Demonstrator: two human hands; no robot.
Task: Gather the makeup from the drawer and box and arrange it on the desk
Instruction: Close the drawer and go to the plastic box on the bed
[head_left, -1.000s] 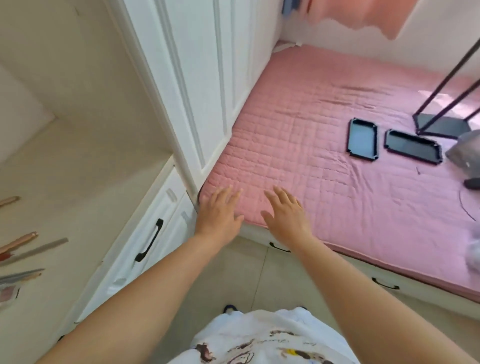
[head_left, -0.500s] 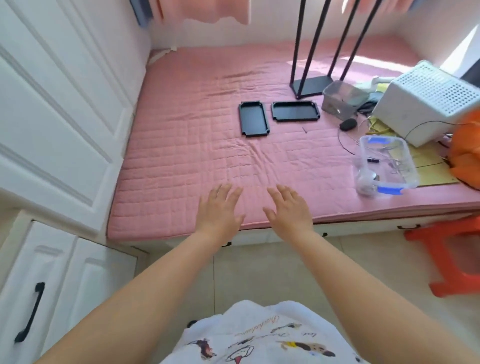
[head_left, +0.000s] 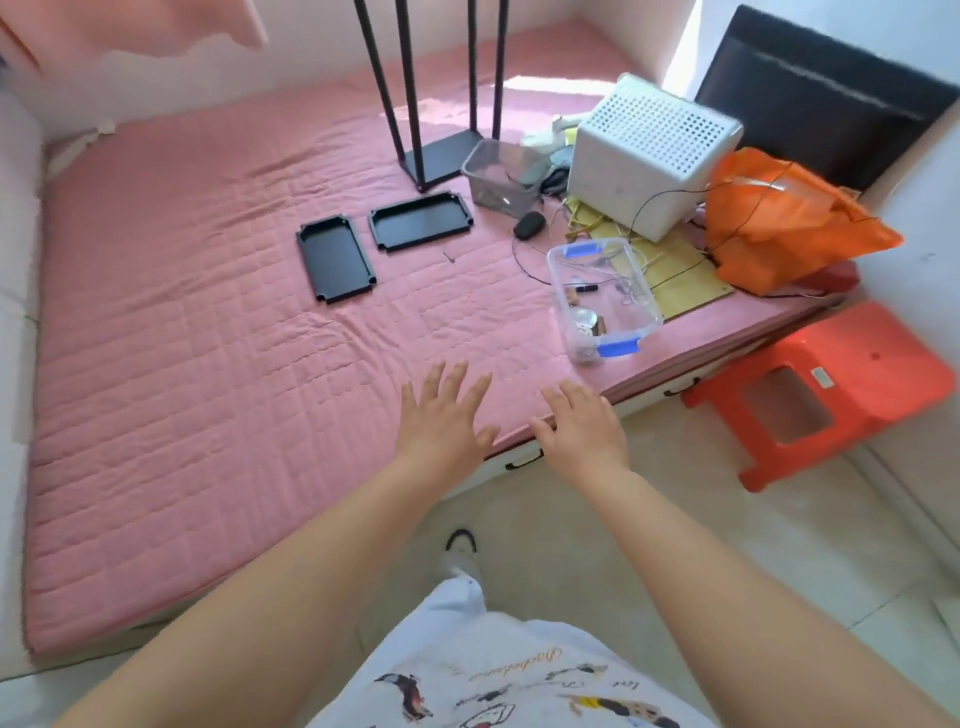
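Turning right from the cabinet and desk of a second before, I faced the pink bed (head_left: 182, 364). My left hand (head_left: 441, 421) and right hand (head_left: 582, 431) hovered over its near edge, fingers spread wide and holding nothing. The clear box (head_left: 602, 296), now in view, sat just beyond my right hand, small items inside; that looked like my next pickup.
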